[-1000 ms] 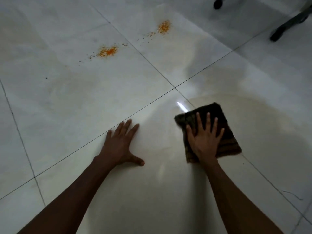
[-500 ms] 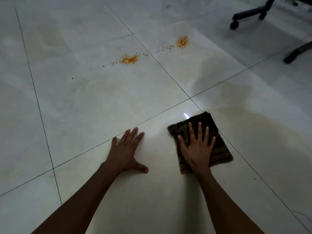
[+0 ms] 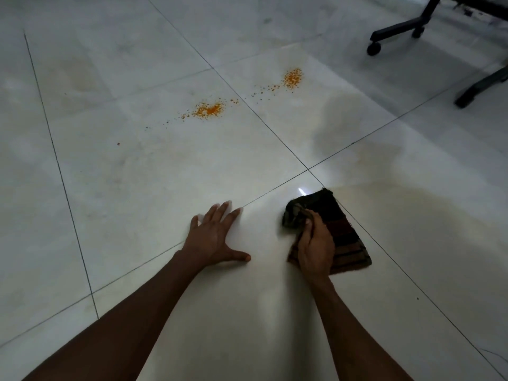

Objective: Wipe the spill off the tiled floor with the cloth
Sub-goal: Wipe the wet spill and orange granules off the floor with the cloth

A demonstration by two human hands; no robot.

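chair base [image 3: 412, 23]: running off the frame's top edge. two orange spill patches [image 3: 209, 109], lying well beyond one cloth [image 3: 341, 232]. right hand [image 3: 314, 248] gripping cloth; left hand [image 3: 213, 237] pressing flat, fingers spread, on tiled floor [image 3: 137, 174].

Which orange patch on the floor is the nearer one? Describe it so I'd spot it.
Start at the black chair base top right, then look left along the tiled floor. Two orange patches lie there; the nearer spill is the left one, wider and scattered, left of the grout line.

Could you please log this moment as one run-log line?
phase: grasping | right hand: fingers gathering dark striped cloth | left hand: flat on white tiled floor | orange powder spill: unwiped
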